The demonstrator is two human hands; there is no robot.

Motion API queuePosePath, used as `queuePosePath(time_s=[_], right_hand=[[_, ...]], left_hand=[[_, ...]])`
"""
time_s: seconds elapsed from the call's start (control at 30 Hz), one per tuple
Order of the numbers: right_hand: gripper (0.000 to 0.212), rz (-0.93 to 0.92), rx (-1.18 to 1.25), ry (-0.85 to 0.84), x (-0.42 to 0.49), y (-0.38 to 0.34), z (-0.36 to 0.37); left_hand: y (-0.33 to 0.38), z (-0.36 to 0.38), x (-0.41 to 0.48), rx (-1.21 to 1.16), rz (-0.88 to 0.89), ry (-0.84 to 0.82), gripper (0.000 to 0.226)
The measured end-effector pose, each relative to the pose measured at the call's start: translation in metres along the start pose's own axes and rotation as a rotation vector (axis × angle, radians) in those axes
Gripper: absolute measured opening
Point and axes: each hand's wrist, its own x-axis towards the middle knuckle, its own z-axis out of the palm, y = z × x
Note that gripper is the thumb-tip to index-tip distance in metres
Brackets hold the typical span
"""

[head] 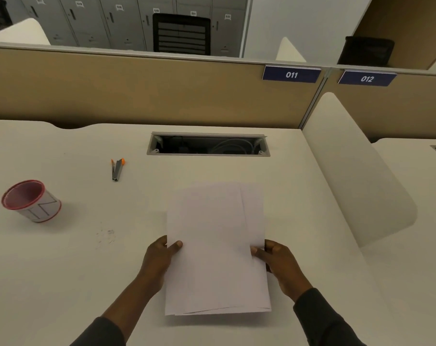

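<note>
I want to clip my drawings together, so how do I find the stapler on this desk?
Start at the long dark cable slot sunk into the back of the white desk. Just to its left and a little nearer lies the stapler, beyond the paper sheets and right of the red-rimmed cup. It is the only small grey thing with orange tips.

White desk [62,270], back edge against a tan partition. Back middle: open cable hatch [208,144] cut into the top, grey frame, pale cables inside. Left of the hatch, nearer in: small grey stapler [117,169] with orange ends, lying flat. Near the left edge: red-rimmed white cup [32,202], well apart from the stapler. Faint scuff marks [107,236] left of centre. Near-middle: loose white sheets [212,245]; unclear whether they rest on the top.
</note>
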Motion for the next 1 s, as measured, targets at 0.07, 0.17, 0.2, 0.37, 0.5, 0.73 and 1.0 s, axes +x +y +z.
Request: queuePosePath(time_s=[0.07,0.17,0.2,0.37,0.5,0.73,1.0], right_hand=[[0.018,-0.014,0.003,-0.023,-0.002,-0.004,0.003],[0.018,-0.015,0.015,-0.051,-0.003,-0.008,0.007],[0.018,-0.007,0.039,-0.054,-0.002,-0.010,0.010],[0.019,-0.033,0.022,-0.062,0.001,-0.019,0.032],[0.030,-0.113,-0.080,-0.024,0.007,-0.025,0.048],[0.025,-0.266,0.033,0.043,0.005,-0.063,0.053],[0.035,-0.419,0.176,0.153,0.012,-0.078,0.058]], left_hand=[[0.004,-0.006,0.000,0.003,-0.009,-0.049,0.010],[0.010,-0.013,0.002,0.017,0.000,-0.062,0.014],[0.012,-0.014,0.002,0.020,0.013,-0.062,0.015],[0.019,-0.007,-0.002,0.032,0.093,-0.037,0.009],[0.025,0.002,-0.004,0.070,0.139,0.033,0.012],[0.060,0.002,-0.016,-0.027,0.418,0.078,0.029],[0.077,0.005,-0.014,-0.108,0.631,0.135,0.023]])
